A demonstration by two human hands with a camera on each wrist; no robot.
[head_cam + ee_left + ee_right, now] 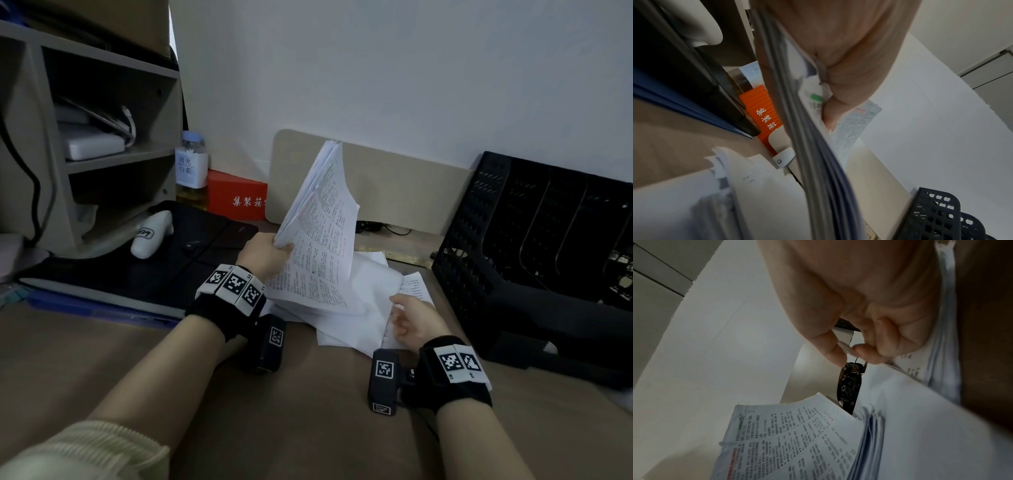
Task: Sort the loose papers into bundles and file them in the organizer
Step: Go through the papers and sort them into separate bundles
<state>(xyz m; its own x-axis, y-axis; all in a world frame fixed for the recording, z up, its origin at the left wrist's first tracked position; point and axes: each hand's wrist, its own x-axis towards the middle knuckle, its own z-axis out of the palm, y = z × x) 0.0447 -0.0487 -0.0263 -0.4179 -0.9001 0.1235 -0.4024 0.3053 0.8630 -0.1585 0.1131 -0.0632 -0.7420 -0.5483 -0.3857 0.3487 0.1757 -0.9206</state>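
Observation:
My left hand grips a thick bundle of printed papers by its lower left edge and holds it raised and tilted above the desk. In the left wrist view the thumb presses on the bundle. Loose white sheets lie spread on the brown desk under it. My right hand hovers over their right part; in the right wrist view its thumb and forefinger pinch a sheet's corner. The black mesh organizer stands at the right against the wall, its slots showing no papers.
A wooden shelf unit fills the left. A tea bottle and a red box stand behind a black bag. A beige panel backs the desk. A blue folder lies at the left.

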